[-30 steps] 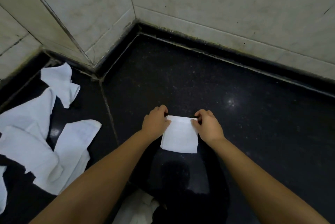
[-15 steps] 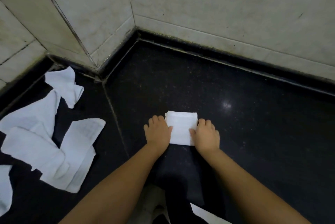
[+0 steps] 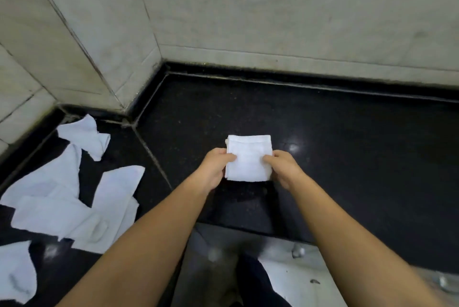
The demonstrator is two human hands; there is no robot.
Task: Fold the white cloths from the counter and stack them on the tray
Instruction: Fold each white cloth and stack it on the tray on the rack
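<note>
Both grips are closed on the folded cloth (image 3: 248, 157): my left hand (image 3: 215, 169) pinches its left edge with the thumb on top, and my right hand (image 3: 283, 168) pinches its right edge the same way. I hold it between the two hands, square and compact, a hemmed edge showing along its far side. I cannot tell whether its underside touches the dark table (image 3: 347, 157) or sits just above it.

I judge the fold done and the next step to be carrying it to the tray. No tray shows clearly; a pale shape (image 3: 298, 279) sits low in view near my right forearm, below the table's front edge, and I cannot say what it is. If the tray is on that side, the right hand is the nearer one to carry.

Further left, well apart from my hands, loose cloths (image 3: 74, 207) lie spread and overlapping on the table, with one crumpled cloth (image 3: 87, 137) nearer the corner. Beyond everything, pale tiled walls (image 3: 273, 20) meet at that corner.
</note>
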